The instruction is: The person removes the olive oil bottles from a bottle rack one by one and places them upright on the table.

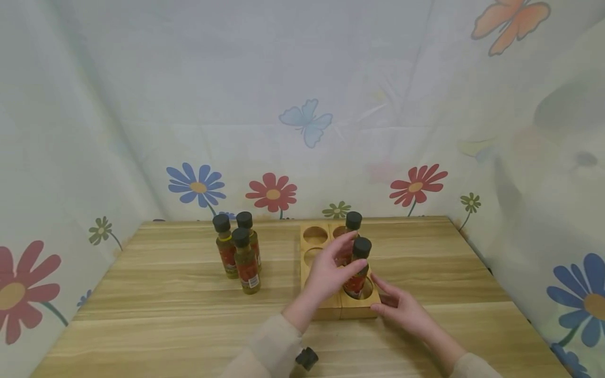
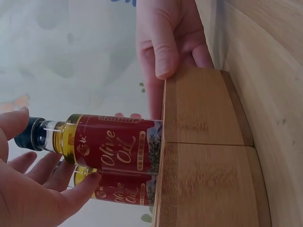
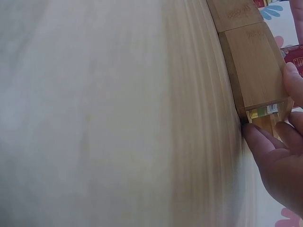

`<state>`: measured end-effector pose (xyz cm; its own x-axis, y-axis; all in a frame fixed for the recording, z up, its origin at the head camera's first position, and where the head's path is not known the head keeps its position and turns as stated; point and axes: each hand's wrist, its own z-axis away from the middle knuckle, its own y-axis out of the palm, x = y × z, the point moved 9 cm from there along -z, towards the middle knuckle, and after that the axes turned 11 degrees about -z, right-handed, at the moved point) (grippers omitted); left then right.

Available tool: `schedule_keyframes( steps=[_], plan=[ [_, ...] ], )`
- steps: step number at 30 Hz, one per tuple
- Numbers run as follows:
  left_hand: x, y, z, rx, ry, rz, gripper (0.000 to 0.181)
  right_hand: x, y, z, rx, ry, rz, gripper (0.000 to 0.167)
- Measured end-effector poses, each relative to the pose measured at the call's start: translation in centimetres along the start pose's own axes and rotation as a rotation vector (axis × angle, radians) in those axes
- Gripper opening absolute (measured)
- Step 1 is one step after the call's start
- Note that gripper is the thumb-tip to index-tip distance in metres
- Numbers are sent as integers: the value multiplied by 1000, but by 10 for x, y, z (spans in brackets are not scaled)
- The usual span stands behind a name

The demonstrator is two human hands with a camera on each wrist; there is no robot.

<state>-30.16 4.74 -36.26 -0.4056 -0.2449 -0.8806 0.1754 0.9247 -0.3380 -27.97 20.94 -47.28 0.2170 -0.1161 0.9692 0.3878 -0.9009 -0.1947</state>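
A wooden bottle rack (image 1: 360,311) with round holes stands on the table, made of two blocks side by side. In its front right hole sits an olive oil bottle (image 2: 116,144) with a red label and black cap. My left hand (image 1: 326,273) is around this bottle's upper part, fingers spread and not closed on it. Behind it in the right column stands a second olive oil bottle (image 1: 353,221), partly hidden by that hand. At the rack's front right corner, my right hand (image 1: 406,312) holds the block, thumb on its front and fingers along the open side (image 3: 265,124).
Three more bottles (image 1: 248,270) with black caps stand grouped on the table left of the rack. Holes in the left column (image 1: 315,235) show no bottle at the back. A flowered curtain (image 1: 354,157) rises behind the wood-grain table (image 1: 165,315).
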Motion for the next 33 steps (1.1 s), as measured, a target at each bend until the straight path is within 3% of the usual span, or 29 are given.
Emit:
schedule_keyframes(
  steps=[17, 33],
  plan=[
    [2, -1, -2, -52, 4, 17, 45, 1, 1, 0, -3, 0, 10, 74],
    [6, 0, -3, -45, -58, 112, 42, 0, -2, 0, -12, 27, 18, 73]
  ],
)
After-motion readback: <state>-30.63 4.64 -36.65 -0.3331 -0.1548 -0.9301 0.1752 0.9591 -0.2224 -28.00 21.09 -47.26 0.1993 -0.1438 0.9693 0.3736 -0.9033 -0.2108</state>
